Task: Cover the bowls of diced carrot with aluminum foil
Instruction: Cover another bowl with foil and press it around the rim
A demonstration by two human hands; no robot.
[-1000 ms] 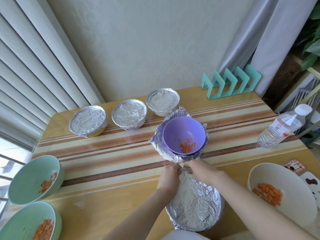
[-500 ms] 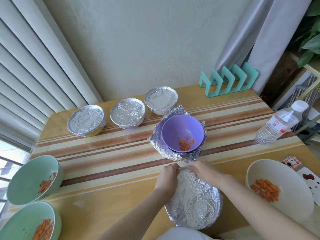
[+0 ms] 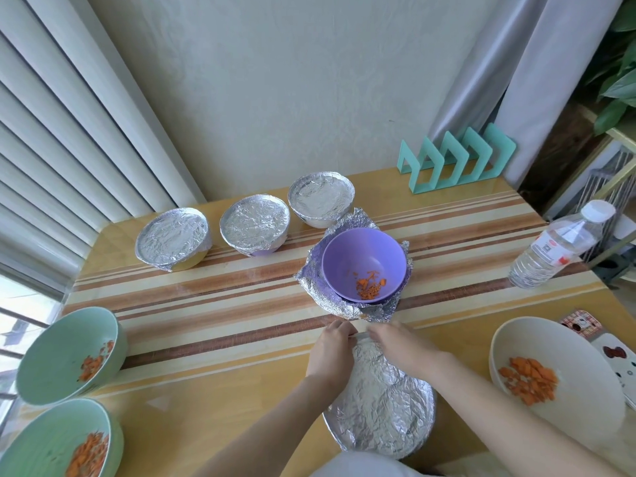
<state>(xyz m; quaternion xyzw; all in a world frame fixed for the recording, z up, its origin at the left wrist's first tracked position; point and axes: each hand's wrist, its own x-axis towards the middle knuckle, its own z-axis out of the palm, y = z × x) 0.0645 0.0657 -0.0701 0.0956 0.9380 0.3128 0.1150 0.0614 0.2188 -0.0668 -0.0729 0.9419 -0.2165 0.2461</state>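
Observation:
A foil-covered bowl [image 3: 383, 407] sits at the table's near edge. My left hand [image 3: 332, 351] and my right hand [image 3: 401, 344] press the foil down over its far rim, fingers closed on the foil edge. Just beyond stands an uncovered purple bowl [image 3: 364, 263] with diced carrot, resting on a crumpled foil sheet [image 3: 318, 289]. Three foil-covered bowls [image 3: 254, 225] line the far side. Two green bowls [image 3: 67, 356] at the left and a white bowl [image 3: 554, 370] at the right hold carrot, uncovered.
A plastic water bottle [image 3: 557, 246] lies tilted at the right edge. A teal rack [image 3: 454, 163] stands at the back right by the wall. A patterned card [image 3: 581, 325] and white object lie at the far right. Window blinds border the left.
Both hands have slid slightly along the far rim of the near bowl, pressing the foil flatter; the view has shifted a little.

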